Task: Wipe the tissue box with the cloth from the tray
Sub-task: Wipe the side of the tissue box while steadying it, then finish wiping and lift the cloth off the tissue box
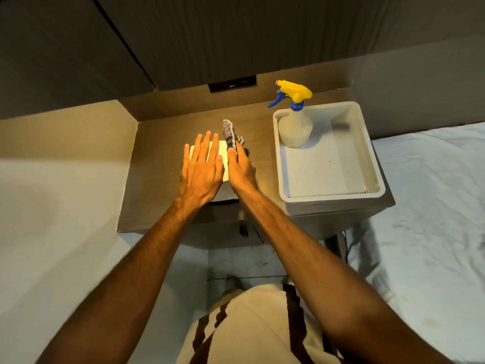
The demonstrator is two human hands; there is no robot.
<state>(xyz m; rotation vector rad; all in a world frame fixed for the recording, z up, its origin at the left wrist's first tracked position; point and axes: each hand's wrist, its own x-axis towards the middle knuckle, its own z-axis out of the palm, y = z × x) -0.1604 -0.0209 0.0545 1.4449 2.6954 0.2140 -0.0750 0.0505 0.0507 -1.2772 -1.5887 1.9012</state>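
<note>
Tissue box (223,151) under flat, spread left hand (200,169); right hand (241,169) clutches cloth (231,134)

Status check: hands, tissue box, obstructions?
Left hand flat on tissue box. Right hand presses cloth against its right side. Nothing blocking.

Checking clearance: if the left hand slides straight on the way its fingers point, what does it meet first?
Left hand lies flat on the tissue box, fingers pointing at the back wall. Past the box's far edge the table looks bare, so likely the wall panel first. The cloth sits to its right, off that line.
</note>
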